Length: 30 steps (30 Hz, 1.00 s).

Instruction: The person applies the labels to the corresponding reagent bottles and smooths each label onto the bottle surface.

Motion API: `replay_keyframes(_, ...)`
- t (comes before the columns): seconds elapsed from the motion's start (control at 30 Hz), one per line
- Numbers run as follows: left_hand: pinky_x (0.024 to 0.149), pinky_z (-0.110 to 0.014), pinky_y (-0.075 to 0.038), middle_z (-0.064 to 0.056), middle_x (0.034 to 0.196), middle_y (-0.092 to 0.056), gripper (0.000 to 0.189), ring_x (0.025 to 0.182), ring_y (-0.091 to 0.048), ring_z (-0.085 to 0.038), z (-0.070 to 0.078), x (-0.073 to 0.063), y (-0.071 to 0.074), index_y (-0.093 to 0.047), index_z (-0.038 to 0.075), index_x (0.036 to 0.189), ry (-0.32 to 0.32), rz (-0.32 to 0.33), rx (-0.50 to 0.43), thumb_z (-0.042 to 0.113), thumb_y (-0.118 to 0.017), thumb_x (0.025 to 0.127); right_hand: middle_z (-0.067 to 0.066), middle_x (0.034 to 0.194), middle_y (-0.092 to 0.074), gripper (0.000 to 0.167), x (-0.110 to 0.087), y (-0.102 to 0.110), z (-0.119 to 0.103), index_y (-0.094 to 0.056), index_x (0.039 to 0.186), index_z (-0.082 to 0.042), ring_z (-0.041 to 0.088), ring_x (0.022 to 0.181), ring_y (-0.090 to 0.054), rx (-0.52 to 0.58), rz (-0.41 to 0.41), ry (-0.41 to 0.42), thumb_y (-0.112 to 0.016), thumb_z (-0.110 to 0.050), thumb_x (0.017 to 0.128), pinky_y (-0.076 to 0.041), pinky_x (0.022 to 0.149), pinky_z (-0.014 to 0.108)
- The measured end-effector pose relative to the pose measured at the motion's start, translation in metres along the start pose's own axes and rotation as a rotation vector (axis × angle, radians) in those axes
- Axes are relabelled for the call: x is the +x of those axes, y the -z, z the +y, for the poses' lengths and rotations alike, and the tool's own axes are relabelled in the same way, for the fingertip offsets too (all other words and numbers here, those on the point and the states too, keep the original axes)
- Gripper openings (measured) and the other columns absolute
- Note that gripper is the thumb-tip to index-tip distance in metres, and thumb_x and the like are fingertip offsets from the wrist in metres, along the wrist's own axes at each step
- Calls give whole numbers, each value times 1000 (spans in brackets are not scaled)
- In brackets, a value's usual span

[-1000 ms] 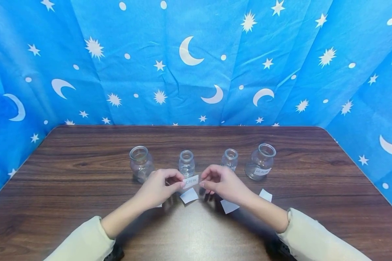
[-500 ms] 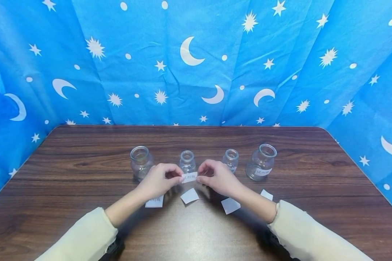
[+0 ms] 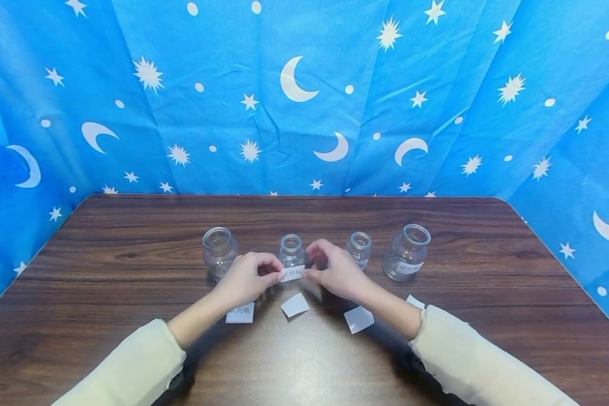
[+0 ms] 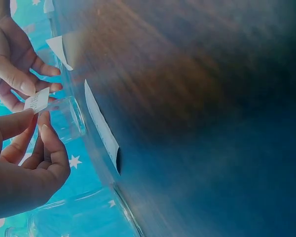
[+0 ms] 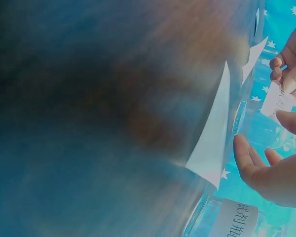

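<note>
My left hand (image 3: pixel 246 279) pinches the left end of a small white label (image 3: pixel 292 273) with dark handwritten characters. Directly behind the label stands a small clear glass jar (image 3: pixel 291 259), its lower front covered by it in the head view. At the label's right end is the thumb of my right hand (image 3: pixel 340 273). The other fingers of that hand (image 5: pixel 281 173) stand apart from the thumb, beside the jar. From the left wrist, the label (image 4: pixel 38 100) shows between thumb and fingers of my left hand (image 4: pixel 29 168).
A larger jar (image 3: pixel 218 256) stands at the left. To the right are a labelled small jar (image 3: pixel 359 245) and a labelled larger jar (image 3: pixel 406 254). Paper pieces lie in front: a written one (image 3: pixel 240 313), a blank one (image 3: pixel 295 305) and another (image 3: pixel 358 320).
The right hand has come in to the label's right end, then its index finger has lifted away from the thumb. The label has moved slightly back, toward the small jar, with the left hand.
</note>
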<state>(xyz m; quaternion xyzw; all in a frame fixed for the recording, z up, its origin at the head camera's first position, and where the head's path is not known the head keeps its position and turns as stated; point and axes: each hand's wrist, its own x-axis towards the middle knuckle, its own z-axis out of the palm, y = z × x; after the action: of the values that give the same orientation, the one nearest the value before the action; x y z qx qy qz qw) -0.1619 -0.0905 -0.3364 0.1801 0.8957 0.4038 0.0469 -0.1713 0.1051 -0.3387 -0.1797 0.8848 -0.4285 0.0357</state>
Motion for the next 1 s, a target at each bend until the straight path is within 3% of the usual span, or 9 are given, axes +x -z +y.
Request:
replay_keyframes(0.3, 58, -26, -44, 5, 69, -60, 4, 58, -52, -8, 1, -1, 0, -65, 5, 81, 21, 6, 11, 9, -66, 82, -2, 70, -62, 5, -3, 2, 1, -63, 76, -5, 8, 65, -54, -11, -11, 73, -68, -6, 78, -44, 62, 26)
replay_keyframes(0.6, 56, -26, -43, 3, 69, -60, 1, 57, -51, -9, 3, -1, -1, -67, 6, 82, 39, -1, 1, 7, -66, 82, -4, 68, -61, 7, -2, 2, -2, -63, 73, -7, 8, 64, -53, -30, -29, 73, -67, -5, 79, -42, 62, 27)
replay_keyframes(1.0, 52, -26, -41, 1, 63, -63, 6, 57, -54, -10, 5, -1, -1, -71, 6, 85, 140, 44, 15, 8, -69, 79, -3, 73, -59, 8, -1, 1, -3, -64, 72, -7, 9, 67, -55, -62, -31, 92, -68, -5, 78, -44, 64, 26)
